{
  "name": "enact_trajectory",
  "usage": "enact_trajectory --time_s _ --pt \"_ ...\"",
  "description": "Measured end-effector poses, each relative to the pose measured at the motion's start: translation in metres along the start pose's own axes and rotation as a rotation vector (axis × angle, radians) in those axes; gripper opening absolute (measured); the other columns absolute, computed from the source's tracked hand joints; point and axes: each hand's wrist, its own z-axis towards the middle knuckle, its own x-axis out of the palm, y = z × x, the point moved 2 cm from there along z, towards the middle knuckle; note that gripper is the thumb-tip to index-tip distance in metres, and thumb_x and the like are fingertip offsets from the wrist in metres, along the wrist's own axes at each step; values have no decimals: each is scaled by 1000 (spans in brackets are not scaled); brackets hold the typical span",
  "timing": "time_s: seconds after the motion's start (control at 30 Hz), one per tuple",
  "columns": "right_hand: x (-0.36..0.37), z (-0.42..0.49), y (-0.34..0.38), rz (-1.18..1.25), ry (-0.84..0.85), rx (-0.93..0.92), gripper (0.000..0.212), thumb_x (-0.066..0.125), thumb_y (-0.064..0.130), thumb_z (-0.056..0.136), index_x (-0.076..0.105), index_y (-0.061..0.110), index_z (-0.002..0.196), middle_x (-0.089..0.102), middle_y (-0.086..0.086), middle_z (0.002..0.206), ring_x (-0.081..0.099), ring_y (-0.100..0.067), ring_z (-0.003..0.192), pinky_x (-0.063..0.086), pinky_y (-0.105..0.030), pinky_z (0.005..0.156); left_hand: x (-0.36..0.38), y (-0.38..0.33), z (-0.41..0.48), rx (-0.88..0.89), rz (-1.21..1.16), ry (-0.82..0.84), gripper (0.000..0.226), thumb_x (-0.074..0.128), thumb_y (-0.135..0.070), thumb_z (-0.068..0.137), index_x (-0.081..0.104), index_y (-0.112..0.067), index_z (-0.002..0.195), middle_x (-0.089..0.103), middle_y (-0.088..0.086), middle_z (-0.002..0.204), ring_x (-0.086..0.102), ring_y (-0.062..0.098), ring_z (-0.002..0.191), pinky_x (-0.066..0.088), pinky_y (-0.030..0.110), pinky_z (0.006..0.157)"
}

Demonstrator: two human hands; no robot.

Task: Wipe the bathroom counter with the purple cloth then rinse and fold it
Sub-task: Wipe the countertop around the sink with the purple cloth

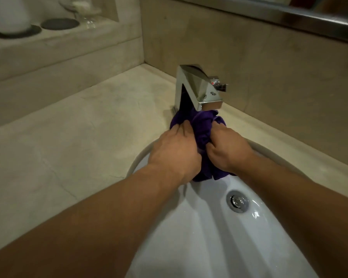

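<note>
Cloth held under the tap for the rinse.

The cloth [201, 125] is bunched up at the far side of the sink [189, 227], right under the tap [199, 87]. It is gripped from both sides: the left hand [175, 153] is curled round its left part, and the right hand [227, 149] is squeezed tight on its right part. No running water can be made out. The rinse step seems to be in hand. Next, the cloth will likely need to be wrung out over the sink, then laid flat on the counter [78, 137] at the left to be folded.
</note>
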Motion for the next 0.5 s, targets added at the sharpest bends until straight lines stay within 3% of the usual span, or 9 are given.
enact_trajectory --time_s 0.1,0.17,0.33,0.5 --pt "6 10 22 -10 9 -58 5 49 11 93 51 11 97 48 -1 96 42 -17 83 30 -26 70 -5 25 -10 -4 23 -3 78 46 -27 94 5 -1 155 25 14 160 25 24 146 21 31 117" --pt "10 11 36 9 8 -51 4 48 13 95 48 15 98 45 0 98 42 -18 84 29 -27 73 -6 39 -15 -17 31 -25 79 43 -29 96 0 -1 155 22 13 161 24 24 147 20 32 117" --pt "24 19 80 21 -26 -68 7 49 13 94 44 17 97 44 -1 96 40 -18 84 26 -28 72 -8 79 -23 -62 8 -43 81 45 -33 95 1 -1 155 25 15 160 25 25 146 20 32 117" --pt "37 39 121 40 12 -78 6 49 15 94 43 15 92 45 -1 90 43 -19 81 28 -29 72 -9 121 -38 -107 -2 -133 86 45 -55 91 17 -3 153 41 14 150 39 25 136 32 37 113"
